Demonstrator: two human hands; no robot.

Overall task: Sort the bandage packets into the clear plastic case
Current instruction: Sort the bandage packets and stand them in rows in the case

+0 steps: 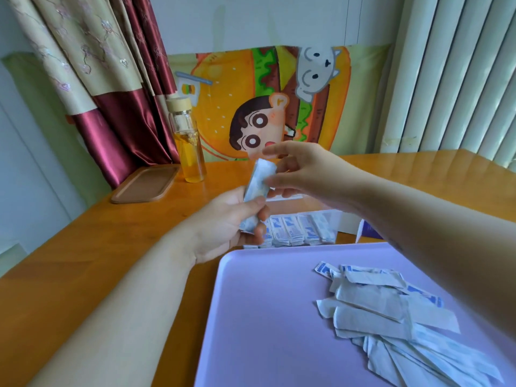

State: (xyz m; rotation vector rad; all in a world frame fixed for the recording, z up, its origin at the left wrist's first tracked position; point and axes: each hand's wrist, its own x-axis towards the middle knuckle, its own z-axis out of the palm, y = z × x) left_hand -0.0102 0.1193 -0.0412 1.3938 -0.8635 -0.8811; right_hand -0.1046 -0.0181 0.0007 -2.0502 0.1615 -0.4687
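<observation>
My left hand (223, 222) grips a small stack of white-and-blue bandage packets (258, 181), held upright above the table. My right hand (304, 170) is at the stack's top, fingers pinching its upper edge. Just behind and below the hands stands the clear plastic case (333, 220), with several packets (298, 229) standing in a row inside it. A loose pile of bandage packets (391, 311) lies on the right half of the lilac tray (265, 317) in front of me.
On the wooden table (111, 241) stand a glass bottle (188, 143) of yellow liquid and a brown lid-like tray (145, 184) at the back left. A purple-and-white box (368, 233) sits right of the case. A cartoon cloth, curtain and radiator line the back.
</observation>
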